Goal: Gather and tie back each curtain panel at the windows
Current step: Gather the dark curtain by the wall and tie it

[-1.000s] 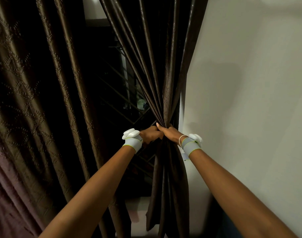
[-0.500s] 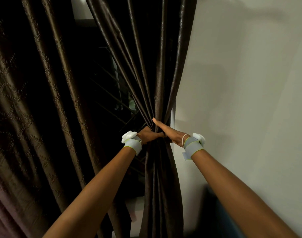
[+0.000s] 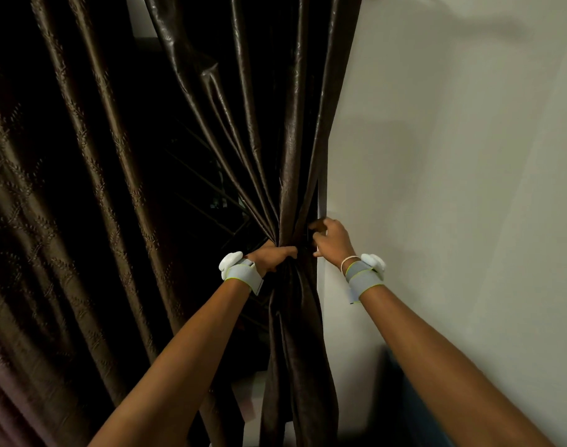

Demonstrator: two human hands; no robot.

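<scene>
Your left hand [image 3: 273, 257] is clamped around the gathered curtain [image 3: 291, 175], fingers curled over the bunched folds where the dark brown panel narrows to a waist beside the wall [image 3: 453, 188]. Above your grip the folds fan out and upward; below it they hang down in a loose column along the wall's edge. Your right hand [image 3: 332, 241] is just beside the bunch, on its wall side, with fingers curled in toward the curtain's edge; they seem to pinch something dark there, but you cannot tell what, or whether it is only a fold of the fabric. The two hands sit close together with the gathered cloth between them. Each wrist wears a grey band [image 3: 243, 276] carrying a white device. To the left, a second curtain [image 3: 49, 204] with a leafy pattern hangs ungathered, and between the two panels the window [image 3: 207, 195] shows dark, with slanting bars faintly visible.
</scene>
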